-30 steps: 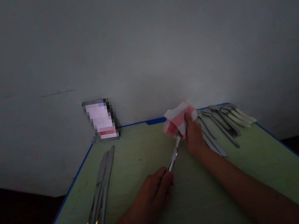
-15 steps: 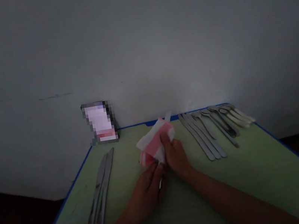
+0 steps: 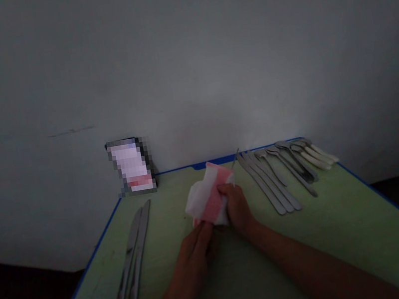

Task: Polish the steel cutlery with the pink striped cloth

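Observation:
A white and pink cloth is bunched above the middle of the table. My right hand is closed on its right side, thumb pressed over the fabric. Out of the cloth's upper right pokes the thin blade tip of a knife, the rest of which is covered. My left hand is closed low at the cloth's near edge, around the handle end; the handle itself is hidden by the fingers. Just right of the cloth lie several table knives side by side.
Two larger knives lie along the left of the green table, near my left forearm. Spoons and white-handled cutlery line the back right. A phone leans against the wall at back left.
The cloth has turned and spread around the knife, and the blade tip now points further right, seen edge-on. The handle end, visible below my left hand before, is now hidden.

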